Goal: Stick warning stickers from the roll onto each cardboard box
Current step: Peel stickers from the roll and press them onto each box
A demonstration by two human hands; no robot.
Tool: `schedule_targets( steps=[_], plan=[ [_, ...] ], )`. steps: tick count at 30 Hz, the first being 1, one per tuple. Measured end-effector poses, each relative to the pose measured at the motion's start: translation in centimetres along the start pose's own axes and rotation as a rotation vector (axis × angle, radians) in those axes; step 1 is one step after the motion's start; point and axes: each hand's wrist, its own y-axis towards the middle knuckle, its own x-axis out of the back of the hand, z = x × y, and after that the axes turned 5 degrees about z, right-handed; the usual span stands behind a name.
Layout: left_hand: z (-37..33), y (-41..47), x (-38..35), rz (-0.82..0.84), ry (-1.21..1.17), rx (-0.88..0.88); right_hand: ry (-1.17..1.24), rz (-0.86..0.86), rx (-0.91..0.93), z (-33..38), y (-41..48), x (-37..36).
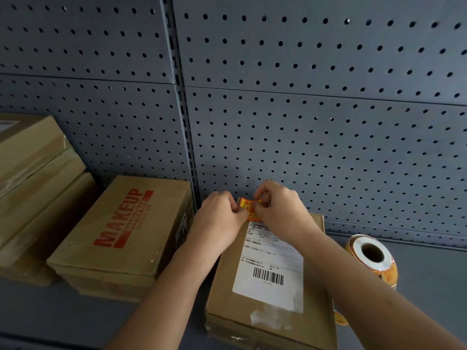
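Warning sticker (249, 207): orange-red, rectangular, print unreadable. I see left hand (219, 215) and right hand (278, 208) fingers pinching it at the matte cardboard box (222, 304) far end. Sticker roll (358, 248): right of fingers, partly forearm-hidden.

The warning sticker (249, 209) (orange-red, yellow print) is pinched by the left hand (219, 213) and the right hand (280, 205) at the far edge of the nearest cardboard box (316, 286). This box lies flat and carries a white shipping label (273, 269). The sticker roll (371, 258) stands on edge just to its right. The MAKEUP box (121, 228) lies flat to the left, and the stacked boxes (32, 173) sit beyond it.
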Motion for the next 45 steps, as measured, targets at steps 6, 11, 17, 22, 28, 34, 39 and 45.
schedule_targets(
  steps=[6, 11, 17, 22, 28, 34, 39, 45],
  plan=[
    [-0.3, 0.3, 0.0, 0.022, 0.028, 0.025, -0.081, -0.008, 0.003, 0.2, 0.1, -0.4],
    [0.1, 0.2, -0.4, 0.013, -0.002, 0.024, -0.202, -0.025, 0.018, 0.4, -0.2, -0.7],
    [1.1, 0.1, -0.9, 0.031, -0.209, 0.078, -0.378, -0.107, 0.008, -0.8, -1.1, -0.2],
    [1.0, 0.0, -1.5, 0.170, -0.442, 0.138, -0.357, -0.027, -0.064, -1.6, -1.4, -0.7],
    [1.0, 0.6, -2.1, 0.144, -0.424, 0.139, -0.429, 0.038, -0.071, -1.4, -1.1, -0.9],
    [1.0, 0.8, -2.5, 0.107, -0.329, 0.144, -0.386, 0.026, -0.064, -2.0, -0.8, -1.2],
    [1.0, 1.0, -2.5, 0.075, -0.256, 0.152, -0.368, 0.013, -0.050, -2.4, -0.8, -1.2],
    [0.7, 1.4, -2.7, 0.058, -0.160, 0.155, -0.405, 0.009, -0.042, -1.9, -1.1, -1.2]
  ],
)
